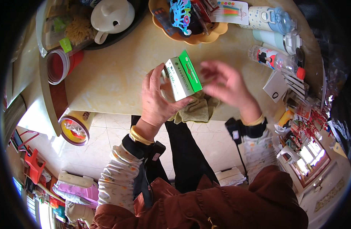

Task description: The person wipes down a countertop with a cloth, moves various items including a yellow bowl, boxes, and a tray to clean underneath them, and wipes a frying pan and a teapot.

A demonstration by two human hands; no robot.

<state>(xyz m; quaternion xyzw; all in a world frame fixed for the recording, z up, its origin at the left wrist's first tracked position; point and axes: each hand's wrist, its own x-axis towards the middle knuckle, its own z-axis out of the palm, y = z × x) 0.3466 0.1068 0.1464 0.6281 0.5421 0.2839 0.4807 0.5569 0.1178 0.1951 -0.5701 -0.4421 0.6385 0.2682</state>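
My left hand point(157, 98) grips a small white and green cardboard box point(179, 77) above the front part of the table. The box bears printed writing, and its green hang tab with a slot points to the right. Just right of the tab, my right hand point(225, 83) is held in the air, blurred, with fingers bent and apart. Nothing shows in it. Below the box and partly behind my left thumb, a crumpled olive cloth point(197, 110) hangs over the table's front edge.
A scalloped orange tray point(192, 41) of small items stands at the back, beside a white lidded pot point(112, 17). Drink bottles point(274, 41) lie along the right. A red-and-clear plastic tub point(60, 64) lies at the left; a yellow bin point(75, 127) stands on the floor.
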